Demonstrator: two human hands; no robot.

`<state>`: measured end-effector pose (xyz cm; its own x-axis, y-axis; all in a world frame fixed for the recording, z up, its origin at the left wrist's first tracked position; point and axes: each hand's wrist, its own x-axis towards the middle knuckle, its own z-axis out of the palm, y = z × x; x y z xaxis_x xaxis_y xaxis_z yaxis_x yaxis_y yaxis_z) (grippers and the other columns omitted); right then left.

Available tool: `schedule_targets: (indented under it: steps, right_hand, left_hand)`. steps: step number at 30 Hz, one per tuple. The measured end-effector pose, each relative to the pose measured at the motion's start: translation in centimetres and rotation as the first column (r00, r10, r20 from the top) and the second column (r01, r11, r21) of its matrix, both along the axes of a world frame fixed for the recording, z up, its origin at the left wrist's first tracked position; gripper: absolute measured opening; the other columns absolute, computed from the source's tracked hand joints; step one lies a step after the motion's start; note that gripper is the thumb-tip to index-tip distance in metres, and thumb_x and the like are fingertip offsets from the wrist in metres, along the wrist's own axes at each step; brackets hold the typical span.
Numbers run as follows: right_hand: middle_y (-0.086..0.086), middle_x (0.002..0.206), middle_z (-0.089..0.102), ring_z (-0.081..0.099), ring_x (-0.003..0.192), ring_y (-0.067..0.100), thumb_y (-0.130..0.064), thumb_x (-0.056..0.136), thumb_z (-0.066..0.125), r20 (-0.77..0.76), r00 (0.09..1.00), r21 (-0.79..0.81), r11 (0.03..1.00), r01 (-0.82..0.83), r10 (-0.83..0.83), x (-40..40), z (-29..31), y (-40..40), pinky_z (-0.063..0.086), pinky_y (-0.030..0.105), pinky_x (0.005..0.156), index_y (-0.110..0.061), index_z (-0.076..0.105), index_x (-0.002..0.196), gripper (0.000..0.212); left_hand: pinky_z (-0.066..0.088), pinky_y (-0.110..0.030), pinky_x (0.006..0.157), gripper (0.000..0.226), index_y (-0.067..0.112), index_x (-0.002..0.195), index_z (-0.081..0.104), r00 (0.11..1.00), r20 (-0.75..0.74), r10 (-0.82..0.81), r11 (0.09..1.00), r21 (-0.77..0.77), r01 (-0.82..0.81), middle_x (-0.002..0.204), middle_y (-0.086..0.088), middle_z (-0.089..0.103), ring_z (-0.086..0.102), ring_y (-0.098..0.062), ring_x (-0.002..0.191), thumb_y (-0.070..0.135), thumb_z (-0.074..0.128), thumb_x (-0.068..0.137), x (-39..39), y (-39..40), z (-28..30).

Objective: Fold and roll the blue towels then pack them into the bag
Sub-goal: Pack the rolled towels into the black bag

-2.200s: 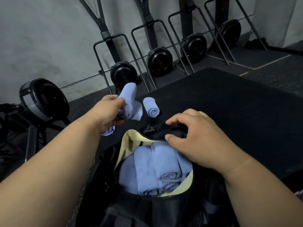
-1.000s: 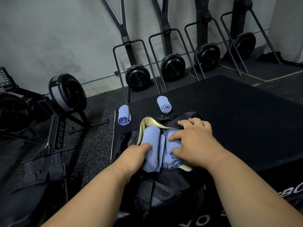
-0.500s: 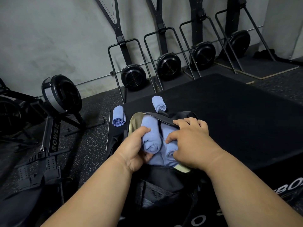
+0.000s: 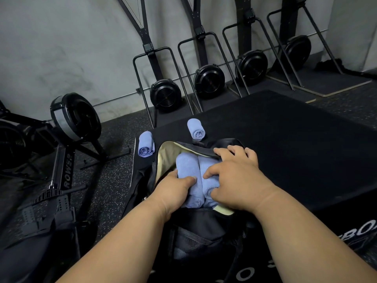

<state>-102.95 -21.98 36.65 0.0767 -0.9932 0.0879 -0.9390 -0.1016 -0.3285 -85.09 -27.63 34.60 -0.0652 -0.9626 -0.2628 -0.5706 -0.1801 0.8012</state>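
Your left hand (image 4: 173,187) has its grip closed round the left rolled towel (image 4: 186,170) inside the open bag (image 4: 204,223), thumb across the roll. Your right hand (image 4: 234,180) rests beside it with fingers curled over the right rolled towel (image 4: 208,166) and the bag's far rim. Both rolls run lengthwise away from you, touching. Two more rolls, the near-left towel (image 4: 145,145) and the far towel (image 4: 195,128), lie on the black mat (image 4: 285,139) just beyond the bag, well apart from each other, with bare mat to your right.
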Motion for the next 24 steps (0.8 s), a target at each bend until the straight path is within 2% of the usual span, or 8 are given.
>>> schedule_targets:
  steps: [2,4,6,8,12,16,19,24]
  right_hand:
    - [-0.007,0.171,0.016,0.006,0.156,0.027,-0.054,0.085,0.066,0.006,1.0,0.002,1.0,0.0,0.0,0.0,-0.1,0.0,-0.002,0.051,0.124,-0.056,0.061,0.132,0.047]
    - [-0.007,0.171,0.017,0.007,0.155,0.027,-0.055,0.085,0.065,0.017,1.0,-0.003,1.0,-0.005,0.005,0.0,-0.1,0.0,-0.002,0.051,0.124,-0.056,0.061,0.131,0.046]
    - [-0.007,0.17,0.02,0.009,0.155,0.026,-0.056,0.084,0.064,0.038,0.999,-0.016,1.0,-0.006,0.007,-0.1,0.0,0.0,0.0,0.051,0.124,-0.057,0.063,0.129,0.045]
    - [-0.008,0.169,0.023,0.011,0.154,0.026,-0.056,0.084,0.062,0.062,0.998,-0.021,1.0,-0.004,0.005,-0.2,0.0,-0.1,0.0,0.051,0.125,-0.056,0.064,0.127,0.043]
    - [-0.008,0.169,0.024,0.011,0.154,0.025,-0.056,0.086,0.061,0.064,0.998,-0.009,1.0,-0.004,0.005,-0.1,-0.1,-0.1,0.001,0.05,0.125,-0.056,0.064,0.128,0.043]
    - [-0.009,0.169,0.024,0.011,0.154,0.024,-0.056,0.086,0.06,0.071,0.997,-0.011,1.0,0.0,0.001,0.0,-0.2,-0.1,0.001,0.05,0.125,-0.056,0.064,0.129,0.043]
    - [-0.008,0.169,0.025,0.011,0.154,0.024,-0.055,0.086,0.06,0.074,0.997,-0.017,1.0,0.004,-0.003,-0.1,-0.1,-0.2,0.001,0.049,0.124,-0.056,0.064,0.128,0.042]
    - [-0.009,0.169,0.025,0.011,0.154,0.024,-0.056,0.085,0.061,0.093,0.996,-0.025,1.0,0.003,0.0,-0.2,-0.3,-0.3,0.0,0.047,0.123,-0.055,0.065,0.128,0.043]
  left_hand:
    - [0.058,-0.04,0.089,0.025,0.022,0.112,0.069,0.998,0.065,-0.002,1.0,-0.019,0.003,0.1,0.003,0.077,0.072,-0.017,0.093,0.039,0.066,0.093,0.1,-0.3,0.0]
    - [0.055,-0.034,0.081,0.032,0.025,0.112,0.064,0.978,0.206,0.017,0.995,-0.096,0.003,0.103,0.006,0.074,0.069,-0.016,0.093,0.047,0.067,0.089,0.3,-0.3,0.3]
    - [0.053,-0.033,0.086,0.044,0.031,0.12,0.06,0.954,0.294,0.06,0.979,-0.205,0.001,0.111,0.009,0.071,0.068,-0.016,0.099,0.054,0.068,0.083,0.6,0.2,0.6]
    - [0.052,-0.031,0.095,0.06,0.032,0.136,0.057,0.944,0.325,0.052,0.965,-0.26,0.037,0.128,0.006,0.068,0.067,-0.016,0.111,0.056,0.07,0.082,0.8,0.7,0.4]
    - [0.043,-0.025,0.096,0.067,0.033,0.151,0.045,0.946,0.323,-0.028,0.977,-0.19,0.093,0.147,0.0,0.059,0.06,-0.018,0.128,0.052,0.069,0.092,0.6,0.8,-0.3]
    - [0.045,-0.028,0.094,0.066,0.037,0.15,0.045,0.935,0.354,-0.022,0.98,-0.177,0.09,0.143,0.0,0.062,0.062,-0.019,0.124,0.057,0.065,0.09,0.8,0.5,-0.1]
    - [0.048,-0.032,0.102,0.069,0.039,0.147,0.048,0.917,0.397,-0.024,0.978,-0.182,0.104,0.137,0.003,0.066,0.064,-0.018,0.121,0.066,0.062,0.086,1.3,0.4,0.3]
    - [0.043,-0.032,0.109,0.072,0.037,0.149,0.05,0.866,0.488,-0.111,0.978,-0.099,0.181,0.144,0.005,0.062,0.059,-0.018,0.13,0.075,0.055,0.089,1.8,0.4,1.6]
